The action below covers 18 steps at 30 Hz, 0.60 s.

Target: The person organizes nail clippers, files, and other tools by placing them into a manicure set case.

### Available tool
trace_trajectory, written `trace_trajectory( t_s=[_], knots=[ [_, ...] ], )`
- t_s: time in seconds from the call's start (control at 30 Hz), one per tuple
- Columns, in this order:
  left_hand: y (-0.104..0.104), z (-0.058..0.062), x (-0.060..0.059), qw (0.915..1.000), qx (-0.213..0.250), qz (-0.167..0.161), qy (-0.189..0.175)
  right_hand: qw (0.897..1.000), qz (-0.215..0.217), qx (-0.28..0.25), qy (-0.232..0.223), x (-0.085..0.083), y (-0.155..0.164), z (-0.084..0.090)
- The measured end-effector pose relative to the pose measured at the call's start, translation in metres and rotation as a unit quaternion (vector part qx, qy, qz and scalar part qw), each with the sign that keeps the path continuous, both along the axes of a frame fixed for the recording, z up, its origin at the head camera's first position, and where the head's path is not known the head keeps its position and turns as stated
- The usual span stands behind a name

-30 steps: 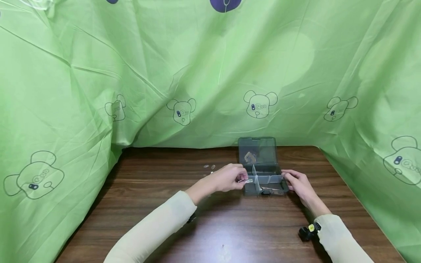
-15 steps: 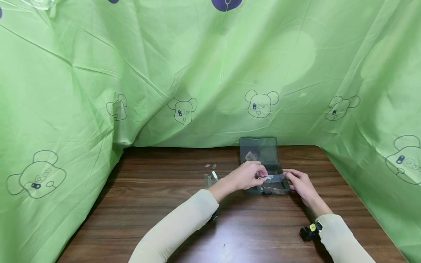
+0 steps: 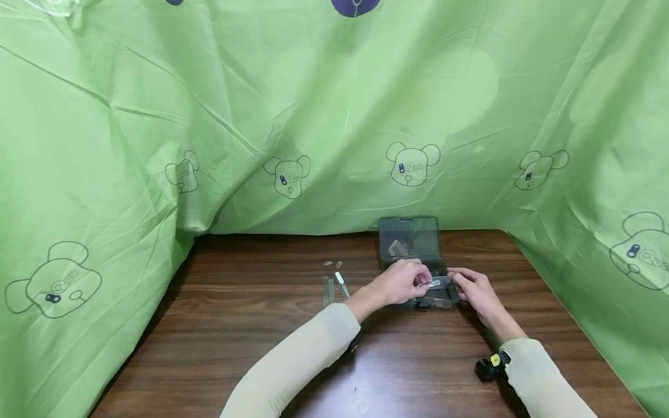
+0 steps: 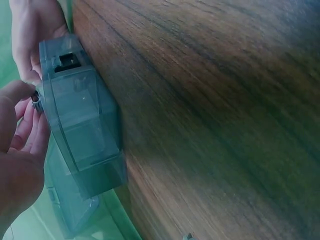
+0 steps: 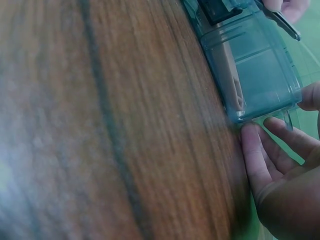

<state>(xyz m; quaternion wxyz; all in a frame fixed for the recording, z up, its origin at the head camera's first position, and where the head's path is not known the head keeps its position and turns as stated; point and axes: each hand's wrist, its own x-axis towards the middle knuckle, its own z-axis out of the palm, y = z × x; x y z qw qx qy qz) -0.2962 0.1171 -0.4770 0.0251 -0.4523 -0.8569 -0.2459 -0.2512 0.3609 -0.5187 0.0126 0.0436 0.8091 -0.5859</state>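
Slim silvery metal tool (image 5: 285,22) pinched above an open translucent blue-grey plastic box (image 4: 82,112).
The left hand (image 3: 402,283) has the tool between thumb and fingers; the right hand (image 3: 477,293) grips the box's right end, thumb at the rim. The box stands, lid (image 3: 415,235) raised, near the brown wood-grain tabletop's (image 3: 251,302) far edge, toward the right corner.

Bright and fairly even in the head view, with white glare low on the table (image 3: 251,325) and a paler patch toward the right of the green cloth (image 3: 340,116). Softly shadowed beneath the left sleeve (image 3: 300,357). Dimmer and teal-tinted in both wrist views, with softened wood grain. Washed pale along the far left of the right wrist view. Murky through the box (image 4: 90,135), perhaps slightly out of focus.
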Motion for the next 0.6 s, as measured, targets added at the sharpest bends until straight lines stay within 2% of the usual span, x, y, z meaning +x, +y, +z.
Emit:
trace_trajectory(
  t_s=[0.27, 0.47, 0.6],
  knots=[
    [0.004, 0.001, -0.002, 0.9997, -0.011, 0.006, 0.021, 1.0, -0.003, 0.001, -0.007, -0.001, 0.0, -0.001],
    [-0.003, 0.005, 0.001, 0.9994, 0.019, 0.003, -0.029, 1.0, -0.001, -0.001, -0.017, -0.002, 0.001, -0.002],
    [-0.015, 0.013, 0.003, 0.9983, 0.043, -0.005, -0.04, 1.0, -0.001, 0.008, -0.017, -0.001, 0.0, -0.001]
  ],
)
